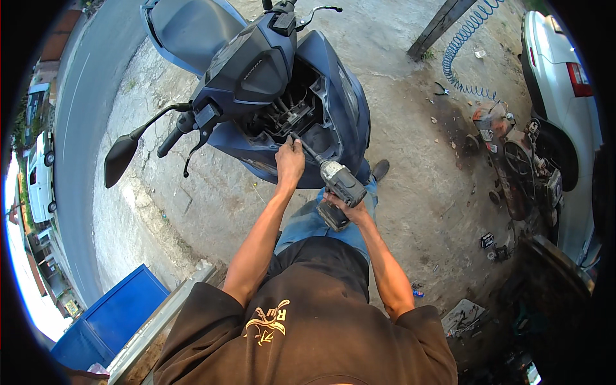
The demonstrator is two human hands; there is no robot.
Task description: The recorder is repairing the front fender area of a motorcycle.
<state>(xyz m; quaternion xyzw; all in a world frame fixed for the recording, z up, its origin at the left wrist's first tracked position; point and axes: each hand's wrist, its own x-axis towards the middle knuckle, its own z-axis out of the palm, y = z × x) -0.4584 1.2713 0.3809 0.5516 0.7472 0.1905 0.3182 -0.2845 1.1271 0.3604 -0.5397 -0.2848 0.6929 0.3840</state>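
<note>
My right hand [347, 208] is wrapped round the handle of a grey and black cordless drill [346, 185], its battery pack below. A long, thin extension [310, 150] runs from the drill's nose up and left into the open front of a dark blue scooter [256, 77]. Close by the extension's far end, my left hand [290, 163] has its fingers pinched together at the edge of the opening. Whatever they hold is too small to make out. Brackets and wiring [292, 115] lie exposed inside the scooter's front, where a panel is off.
A mirror [120, 159] and brake lever [187, 168] stick out on the scooter's left. On the right are a coiled blue air hose [454, 58], pliers [441, 88], an air compressor [516, 160] and a white car [558, 83]. A blue panel [122, 314] stands lower left.
</note>
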